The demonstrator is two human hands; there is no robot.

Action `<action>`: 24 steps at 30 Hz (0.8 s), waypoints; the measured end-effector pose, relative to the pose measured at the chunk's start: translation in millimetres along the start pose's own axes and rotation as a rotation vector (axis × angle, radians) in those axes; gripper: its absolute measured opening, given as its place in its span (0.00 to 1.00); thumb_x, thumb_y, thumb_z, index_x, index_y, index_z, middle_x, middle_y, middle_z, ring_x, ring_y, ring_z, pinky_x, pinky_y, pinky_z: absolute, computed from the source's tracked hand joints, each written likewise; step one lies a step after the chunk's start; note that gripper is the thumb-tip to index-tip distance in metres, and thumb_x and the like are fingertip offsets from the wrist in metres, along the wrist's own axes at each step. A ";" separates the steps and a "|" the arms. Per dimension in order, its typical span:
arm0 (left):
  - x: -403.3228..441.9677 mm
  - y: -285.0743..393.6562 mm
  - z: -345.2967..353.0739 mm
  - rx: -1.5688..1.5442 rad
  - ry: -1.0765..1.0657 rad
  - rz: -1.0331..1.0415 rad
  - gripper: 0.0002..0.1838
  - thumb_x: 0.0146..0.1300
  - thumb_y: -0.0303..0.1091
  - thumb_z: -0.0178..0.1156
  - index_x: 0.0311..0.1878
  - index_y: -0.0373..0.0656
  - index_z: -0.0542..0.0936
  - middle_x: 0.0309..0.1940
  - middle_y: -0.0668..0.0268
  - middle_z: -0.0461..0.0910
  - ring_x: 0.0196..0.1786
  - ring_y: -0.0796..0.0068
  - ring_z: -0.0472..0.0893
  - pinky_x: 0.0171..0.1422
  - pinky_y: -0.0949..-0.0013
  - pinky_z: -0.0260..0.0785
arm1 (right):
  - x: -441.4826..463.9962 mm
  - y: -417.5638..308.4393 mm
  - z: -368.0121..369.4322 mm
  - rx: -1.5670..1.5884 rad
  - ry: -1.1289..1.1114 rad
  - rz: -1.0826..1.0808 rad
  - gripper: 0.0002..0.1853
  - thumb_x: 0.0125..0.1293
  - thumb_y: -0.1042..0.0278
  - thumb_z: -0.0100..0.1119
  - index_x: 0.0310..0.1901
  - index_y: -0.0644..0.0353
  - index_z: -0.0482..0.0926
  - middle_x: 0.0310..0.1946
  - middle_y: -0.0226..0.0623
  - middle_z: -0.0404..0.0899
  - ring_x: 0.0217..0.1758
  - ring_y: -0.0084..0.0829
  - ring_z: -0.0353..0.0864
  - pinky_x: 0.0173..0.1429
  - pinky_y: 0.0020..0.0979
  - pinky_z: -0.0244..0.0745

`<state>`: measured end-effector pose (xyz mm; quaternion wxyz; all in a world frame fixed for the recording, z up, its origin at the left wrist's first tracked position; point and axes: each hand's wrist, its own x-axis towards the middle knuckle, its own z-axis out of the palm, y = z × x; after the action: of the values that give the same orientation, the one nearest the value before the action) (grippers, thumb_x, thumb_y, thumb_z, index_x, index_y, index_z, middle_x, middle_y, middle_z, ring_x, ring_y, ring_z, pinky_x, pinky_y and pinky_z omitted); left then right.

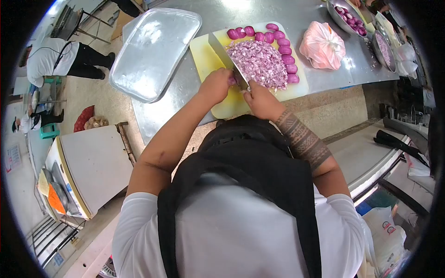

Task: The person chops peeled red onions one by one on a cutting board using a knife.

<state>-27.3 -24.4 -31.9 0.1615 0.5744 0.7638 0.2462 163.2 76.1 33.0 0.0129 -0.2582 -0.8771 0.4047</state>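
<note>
A wide cleaver [226, 54] lies across the yellow-white cutting board [204, 58], its blade pointing up and left. My right hand [263, 101] is wrapped round its handle end. Beside the blade, my left hand [217, 85] is closed on a small piece of purple onion [232, 80], mostly hidden by the fingers. A heap of chopped onion [257, 62] covers the middle of the board, right of the blade. Peeled onion halves [284, 50] line the board's top and right edges.
An empty metal tray [155, 48] rests at the left of the steel table [296, 10]. Right of the board are a tied plastic bag [322, 45], a bowl of onions [347, 18] and another bowl [384, 48]. People stand at the far left.
</note>
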 end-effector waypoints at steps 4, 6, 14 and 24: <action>-1.1 -0.2 -1.5 -0.005 0.016 -0.015 0.08 0.67 0.28 0.61 0.46 0.37 0.81 0.44 0.47 0.84 0.50 0.42 0.83 0.56 0.45 0.75 | 1.5 -13.0 -15.6 0.074 -0.088 0.077 0.18 0.75 0.60 0.57 0.48 0.72 0.74 0.40 0.68 0.82 0.49 0.68 0.82 0.55 0.59 0.75; -2.9 2.3 -1.4 -0.039 0.032 -0.028 0.07 0.66 0.29 0.61 0.45 0.38 0.81 0.43 0.47 0.84 0.49 0.42 0.83 0.56 0.45 0.75 | 5.4 5.1 12.6 0.067 -0.037 0.053 0.18 0.75 0.59 0.57 0.49 0.72 0.74 0.40 0.68 0.82 0.49 0.67 0.82 0.55 0.59 0.74; -6.1 9.5 -8.0 -0.091 0.023 -0.093 0.07 0.64 0.29 0.64 0.42 0.37 0.82 0.40 0.47 0.85 0.49 0.41 0.84 0.55 0.44 0.75 | 2.3 1.4 20.7 0.001 -0.036 0.060 0.19 0.77 0.60 0.55 0.50 0.74 0.74 0.46 0.70 0.81 0.50 0.67 0.82 0.56 0.58 0.75; -13.5 8.4 -19.4 -0.027 -0.018 -0.061 0.11 0.63 0.29 0.65 0.47 0.37 0.84 0.48 0.48 0.85 0.55 0.44 0.83 0.62 0.48 0.75 | 1.6 7.3 13.7 0.061 0.008 0.030 0.17 0.75 0.60 0.56 0.47 0.70 0.75 0.41 0.67 0.82 0.49 0.66 0.83 0.54 0.59 0.74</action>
<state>-27.0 -39.2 -11.6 0.1834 0.5509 0.7759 0.2464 161.9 71.2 18.3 0.0178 -0.2725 -0.8604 0.4303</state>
